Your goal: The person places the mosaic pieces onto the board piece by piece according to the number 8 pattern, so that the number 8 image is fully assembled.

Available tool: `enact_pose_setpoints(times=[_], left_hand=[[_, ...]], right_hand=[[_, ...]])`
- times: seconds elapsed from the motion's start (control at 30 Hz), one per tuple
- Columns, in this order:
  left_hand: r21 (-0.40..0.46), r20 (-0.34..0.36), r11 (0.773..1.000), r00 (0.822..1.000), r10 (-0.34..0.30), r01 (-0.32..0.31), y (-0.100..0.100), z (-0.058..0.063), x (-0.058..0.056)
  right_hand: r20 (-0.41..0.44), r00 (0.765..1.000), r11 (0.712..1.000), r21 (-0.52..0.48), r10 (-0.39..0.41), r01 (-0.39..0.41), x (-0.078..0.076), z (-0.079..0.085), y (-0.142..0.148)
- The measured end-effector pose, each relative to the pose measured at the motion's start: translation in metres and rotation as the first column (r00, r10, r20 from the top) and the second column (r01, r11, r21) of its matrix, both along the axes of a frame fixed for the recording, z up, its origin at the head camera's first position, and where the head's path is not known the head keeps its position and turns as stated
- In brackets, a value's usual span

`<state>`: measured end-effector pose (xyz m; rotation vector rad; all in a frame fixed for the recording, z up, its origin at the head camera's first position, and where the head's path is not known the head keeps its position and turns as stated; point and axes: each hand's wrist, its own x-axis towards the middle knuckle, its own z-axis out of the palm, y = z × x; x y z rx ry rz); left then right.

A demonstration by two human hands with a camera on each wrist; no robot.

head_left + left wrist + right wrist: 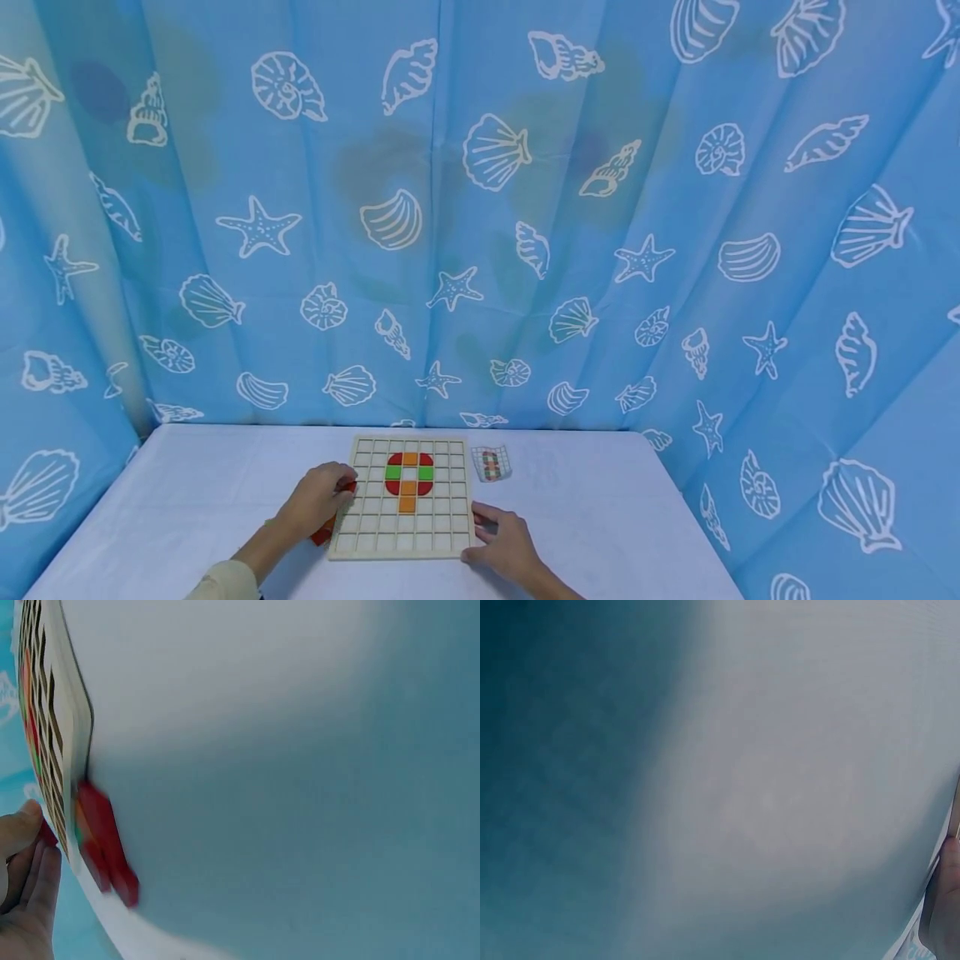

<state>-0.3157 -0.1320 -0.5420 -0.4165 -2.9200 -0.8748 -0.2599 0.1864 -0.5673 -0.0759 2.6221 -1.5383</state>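
Observation:
A square grid board [367, 542] lies on the table with red, orange and green tiles [409, 459] set in a ring and two orange tiles running down from it. At the board's left edge, my left hand [315, 500] pinches a red tile [349, 487] between thumb and fingers; the left wrist view also shows this red tile [47, 834]. My right hand [506, 546] rests against the board's right edge, thumb by the near corner and fingers stretched along the side. Only part of that right hand [945, 900] enters the right wrist view.
Loose red and orange tiles [322, 533] lie beside the board's left edge, partly behind the left forearm. A small card [504, 460] printed with a coloured grid pattern lies right of the board. White cloth covers the table [600, 517]; a blue shell-patterned curtain [465, 208] hangs behind it.

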Motion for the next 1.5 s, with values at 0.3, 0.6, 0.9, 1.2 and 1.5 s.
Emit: enact_pose_setpoints(times=[0.3,0.6,0.9,1.2,1.5], left_hand=[[-0.011,-0.011,0.995,0.995,-0.097,0.097,0.031,-0.009,0.005],[-0.021,-0.055,0.986,0.985,-0.166,0.165,0.050,-0.011,0.009],[-0.059,-0.063,0.992,0.991,-0.119,0.115,0.061,-0.008,0.009],[0.021,-0.002,0.996,0.996,-0.088,0.088,0.064,-0.008,0.013],[0.024,-0.014,0.995,0.995,-0.094,0.094,0.064,-0.006,0.016]], right_hand=[[0.014,1.000,1.000,0.017,-0.015,0.015,0.000,0.003,0.000],[0.009,1.000,1.000,0.013,-0.009,0.009,0.001,0.002,0.000],[0.016,1.000,1.000,0.015,-0.017,0.017,-0.001,0.001,0.000],[0.018,1.000,1.000,0.020,-0.021,0.021,-0.001,-0.002,0.000],[0.015,1.000,1.000,0.002,-0.019,0.019,-0.001,-0.002,0.000]])
